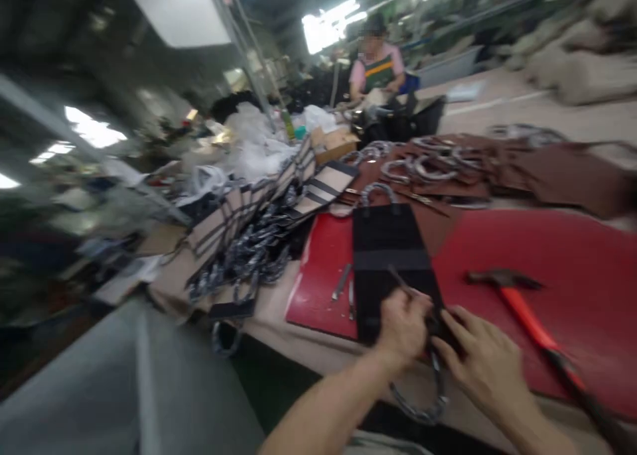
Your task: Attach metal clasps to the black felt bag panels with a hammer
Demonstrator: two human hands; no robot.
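left hand (404,325) curled, right hand (485,352) loosely extended

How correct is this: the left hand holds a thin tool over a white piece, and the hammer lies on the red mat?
Not quite: the head view shows a black piece, not white. The left hand holds the thin tool over it; the hammer lies on the red mat.

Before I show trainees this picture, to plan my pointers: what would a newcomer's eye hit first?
Probably the red work surface, bright across the right foreground, with an orange-handled hammer lying on it. Next, the black panel left of the hammer, where the left hand holds a slim tool and the right hand is close beside it.
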